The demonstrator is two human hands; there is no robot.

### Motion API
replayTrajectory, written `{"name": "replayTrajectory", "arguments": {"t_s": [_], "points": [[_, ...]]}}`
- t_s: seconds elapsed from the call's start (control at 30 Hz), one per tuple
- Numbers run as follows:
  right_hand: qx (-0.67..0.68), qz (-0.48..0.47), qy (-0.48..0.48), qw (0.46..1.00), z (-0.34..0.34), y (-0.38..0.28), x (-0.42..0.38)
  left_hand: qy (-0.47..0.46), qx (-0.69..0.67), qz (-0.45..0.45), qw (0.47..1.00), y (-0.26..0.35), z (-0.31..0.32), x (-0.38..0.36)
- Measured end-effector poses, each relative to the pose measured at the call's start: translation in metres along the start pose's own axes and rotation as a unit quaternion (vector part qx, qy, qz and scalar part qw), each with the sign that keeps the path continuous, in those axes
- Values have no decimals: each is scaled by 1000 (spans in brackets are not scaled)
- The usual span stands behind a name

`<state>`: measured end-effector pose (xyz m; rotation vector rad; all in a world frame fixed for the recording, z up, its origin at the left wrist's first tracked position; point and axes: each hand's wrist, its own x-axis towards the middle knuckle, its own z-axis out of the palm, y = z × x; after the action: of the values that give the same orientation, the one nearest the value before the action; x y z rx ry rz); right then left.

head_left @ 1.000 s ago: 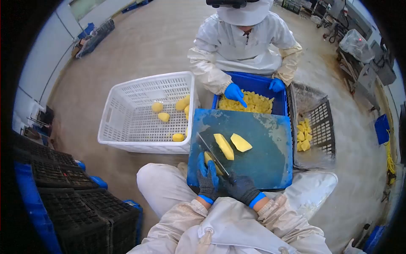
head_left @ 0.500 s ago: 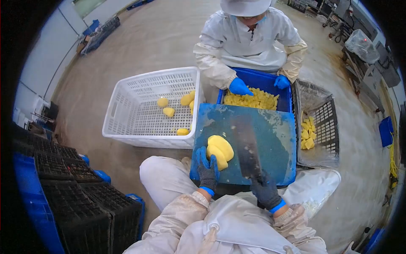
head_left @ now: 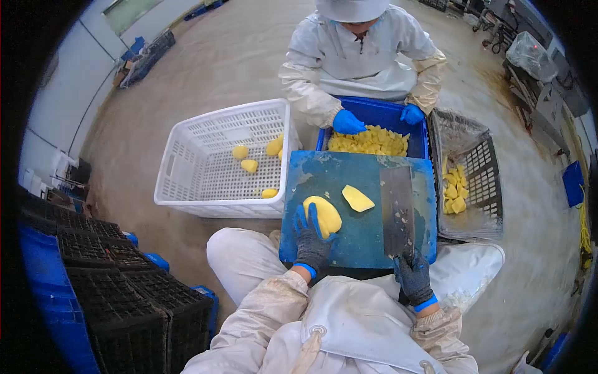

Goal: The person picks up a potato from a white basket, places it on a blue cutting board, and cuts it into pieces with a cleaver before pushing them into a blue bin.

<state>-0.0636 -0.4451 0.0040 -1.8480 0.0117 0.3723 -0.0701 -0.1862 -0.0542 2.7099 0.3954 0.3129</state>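
On the blue cutting board point(head_left: 311, 168), my left hand point(head_left: 311, 242) in a grey glove with blue fingertips grips a peeled potato point(head_left: 326, 216) from above. Right of it a separate cut potato slice point(head_left: 358, 199) lies flat, touched by neither hand. My right hand point(head_left: 413, 279), gloved the same way, is closed round the handle of a broad cleaver point(head_left: 397, 209). The blade lies over the right part of the board, pointing away from me. The cleaver's handle is mostly hidden in my fingers.
A white crate point(head_left: 218, 202) with several peeled potatoes stands left. Beyond the board, a co-worker's blue-gloved hands point(head_left: 349, 122) are at a blue bin point(head_left: 418, 138) of potato chunks point(head_left: 370, 142). A dark crate point(head_left: 486, 181) with potato pieces is right; black crates point(head_left: 124, 318) are stacked lower left.
The cleaver has moved right, away from the potato, and its blade lies flatter. A slice now sits apart from the potato. My left hand has shifted slightly right, further over the potato.
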Motion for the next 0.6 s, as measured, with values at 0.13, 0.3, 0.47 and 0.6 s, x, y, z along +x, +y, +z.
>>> {"name": "replayTrajectory", "arguments": {"t_s": [0.13, 0.3, 0.47, 0.6], "points": [[32, 30, 0, 999, -3, -2, -2, -46, -77, -46, 995, -18, -6, 3], [87, 15, 15, 996, -6, 0, -3, -81, 43, -78, 993, -35, -3, 3], [164, 62, 32, 984, -5, 1, -5, -120, 81, 70, 987, -5, -30, 27], [132, 11, 44, 990, -6, 9, -1, -209, 88, 140, 964, 1, -7, 51]]}}
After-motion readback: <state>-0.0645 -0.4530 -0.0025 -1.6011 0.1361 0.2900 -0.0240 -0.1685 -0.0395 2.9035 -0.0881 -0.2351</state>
